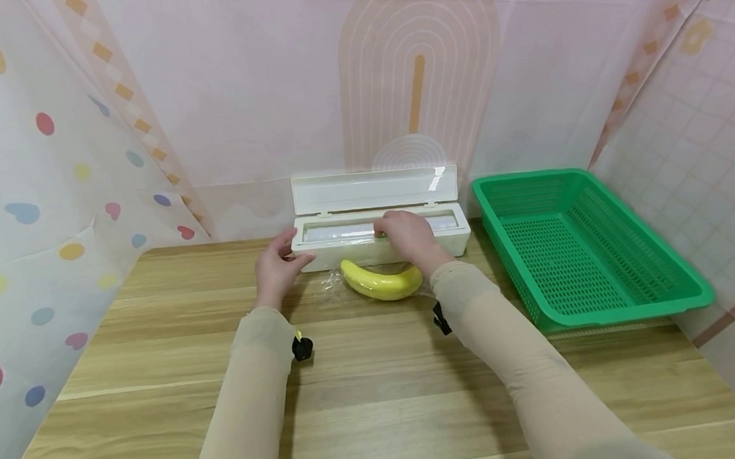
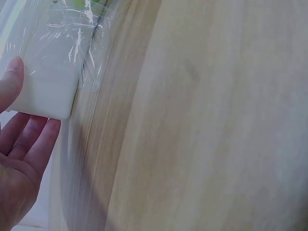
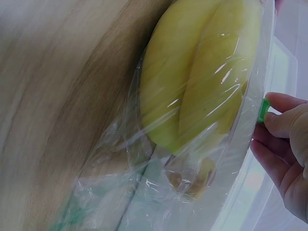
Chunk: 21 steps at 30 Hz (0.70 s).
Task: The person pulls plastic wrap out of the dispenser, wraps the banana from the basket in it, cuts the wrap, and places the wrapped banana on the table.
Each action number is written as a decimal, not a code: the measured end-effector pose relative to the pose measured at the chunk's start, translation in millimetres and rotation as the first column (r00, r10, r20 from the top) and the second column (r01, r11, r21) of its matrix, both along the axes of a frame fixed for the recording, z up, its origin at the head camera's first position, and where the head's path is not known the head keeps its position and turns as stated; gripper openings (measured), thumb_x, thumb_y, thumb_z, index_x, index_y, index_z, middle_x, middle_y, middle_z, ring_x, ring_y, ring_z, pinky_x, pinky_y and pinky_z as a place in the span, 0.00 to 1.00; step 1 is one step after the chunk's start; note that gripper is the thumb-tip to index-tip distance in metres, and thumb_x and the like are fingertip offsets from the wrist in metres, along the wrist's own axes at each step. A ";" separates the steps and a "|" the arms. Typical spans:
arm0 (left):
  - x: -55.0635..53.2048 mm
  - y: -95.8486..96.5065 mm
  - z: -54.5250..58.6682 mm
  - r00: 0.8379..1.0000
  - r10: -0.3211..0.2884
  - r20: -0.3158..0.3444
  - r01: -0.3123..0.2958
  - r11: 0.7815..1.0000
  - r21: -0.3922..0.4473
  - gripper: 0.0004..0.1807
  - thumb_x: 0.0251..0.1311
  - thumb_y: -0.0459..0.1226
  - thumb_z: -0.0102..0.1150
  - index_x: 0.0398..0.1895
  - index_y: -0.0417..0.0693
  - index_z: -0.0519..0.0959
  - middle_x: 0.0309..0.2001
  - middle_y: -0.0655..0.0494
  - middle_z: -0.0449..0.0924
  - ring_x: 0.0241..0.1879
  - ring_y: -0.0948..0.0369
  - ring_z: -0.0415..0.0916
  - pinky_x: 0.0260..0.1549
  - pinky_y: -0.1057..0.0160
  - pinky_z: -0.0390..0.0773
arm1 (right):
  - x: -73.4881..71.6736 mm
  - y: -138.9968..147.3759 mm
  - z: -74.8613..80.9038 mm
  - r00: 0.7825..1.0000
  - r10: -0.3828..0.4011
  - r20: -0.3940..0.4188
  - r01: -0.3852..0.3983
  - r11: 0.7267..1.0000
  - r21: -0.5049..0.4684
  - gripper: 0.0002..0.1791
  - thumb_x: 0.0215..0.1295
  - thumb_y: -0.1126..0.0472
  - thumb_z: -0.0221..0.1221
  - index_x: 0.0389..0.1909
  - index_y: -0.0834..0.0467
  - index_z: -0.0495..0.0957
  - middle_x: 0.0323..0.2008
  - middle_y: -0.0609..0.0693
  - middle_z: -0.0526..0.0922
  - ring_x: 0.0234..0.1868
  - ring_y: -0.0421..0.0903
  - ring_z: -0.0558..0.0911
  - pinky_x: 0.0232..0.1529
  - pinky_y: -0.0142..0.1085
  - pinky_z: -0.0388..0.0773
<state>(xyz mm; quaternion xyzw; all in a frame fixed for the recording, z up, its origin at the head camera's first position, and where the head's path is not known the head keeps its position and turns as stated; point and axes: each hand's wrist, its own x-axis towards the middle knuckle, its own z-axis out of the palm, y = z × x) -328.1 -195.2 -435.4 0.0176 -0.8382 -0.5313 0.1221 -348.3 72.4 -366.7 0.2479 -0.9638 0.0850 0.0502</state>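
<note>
A white cling film dispenser (image 1: 375, 252) stands at the back of the table, its lid (image 1: 374, 190) raised and a roll of film (image 1: 342, 232) visible inside. My left hand (image 1: 275, 269) holds the dispenser's left end, thumb on the front and fingers at the end face. Between thumb and forefinger, my right hand (image 1: 409, 237) pinches a small green slide cutter (image 3: 263, 110) along the dispenser's front edge. Just in front lies a yellow banana (image 1: 382, 283) covered by clear film (image 3: 144, 183), which spreads past both its ends and up over the dispenser's front.
To the right sits a green plastic basket (image 1: 516, 276) with perforated sides. The wooden table (image 1: 378, 411) runs back to a pink patterned cloth (image 1: 240, 111) behind the dispenser. A dotted cloth (image 1: 39, 228) hangs along the left side.
</note>
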 end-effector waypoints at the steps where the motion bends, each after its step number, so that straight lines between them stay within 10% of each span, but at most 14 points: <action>1: 0.1 0.0 0.1 1.000 0.000 0.000 0.000 1.000 -0.001 0.37 0.56 0.38 0.73 0.70 0.51 0.70 0.57 0.41 0.79 0.47 0.50 0.78 0.31 0.73 0.78 | 0.0 0.3 -0.3 1.000 0.001 -0.003 -0.001 1.000 0.000 0.17 0.69 0.72 0.52 0.48 0.52 0.84 0.51 0.50 0.83 0.51 0.49 0.80 0.51 0.41 0.78; 21: 0.6 0.9 1.5 1.000 0.006 -0.003 -0.006 1.000 -0.010 0.37 0.56 0.38 0.73 0.70 0.51 0.70 0.56 0.40 0.79 0.48 0.50 0.79 0.32 0.73 0.78 | 0.5 7.4 2.1 1.000 0.011 -0.019 -0.011 0.999 0.036 0.15 0.69 0.71 0.52 0.46 0.54 0.84 0.48 0.50 0.83 0.49 0.49 0.81 0.48 0.41 0.79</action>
